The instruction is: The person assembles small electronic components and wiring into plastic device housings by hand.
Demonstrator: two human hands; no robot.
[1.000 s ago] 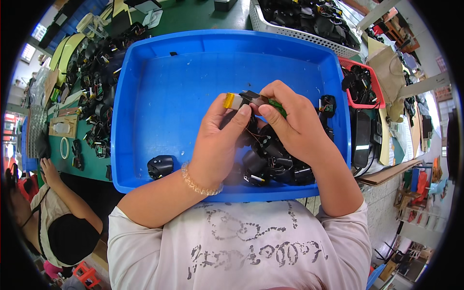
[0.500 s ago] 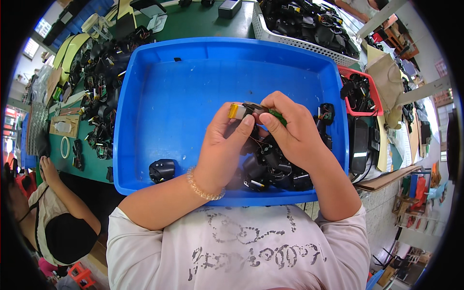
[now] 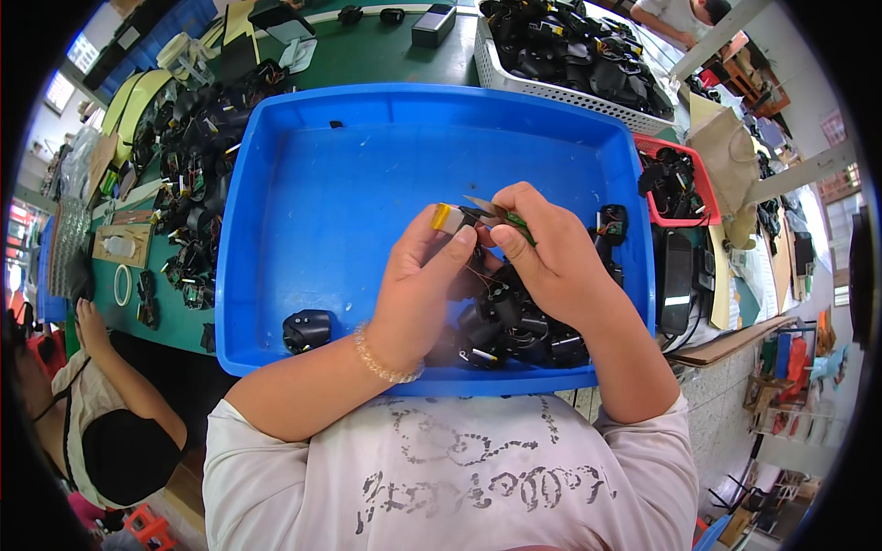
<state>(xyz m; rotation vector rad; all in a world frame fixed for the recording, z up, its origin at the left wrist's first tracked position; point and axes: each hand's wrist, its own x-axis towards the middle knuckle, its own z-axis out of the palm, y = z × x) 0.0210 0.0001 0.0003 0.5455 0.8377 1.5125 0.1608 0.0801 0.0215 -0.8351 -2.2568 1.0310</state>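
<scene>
"Left hand [image 3: 413, 289]?"

"Thumb and fingers pinched on a small, flat, silvery block with a yellow end [image 3: 448, 218], up over the big rectangular blue plastic bin [image 3: 358, 193]!"

"And the right hand [image 3: 553, 246]?"

"Curled firmly round a green-handled metal tool [image 3: 485, 206], pointed end near the block!"

"Below?"

"A heap of black plastic parts [image 3: 514, 317] in the bin, plus 1 rounded black plastic piece [image 3: 306, 331] near its lower-left corner!"
</scene>
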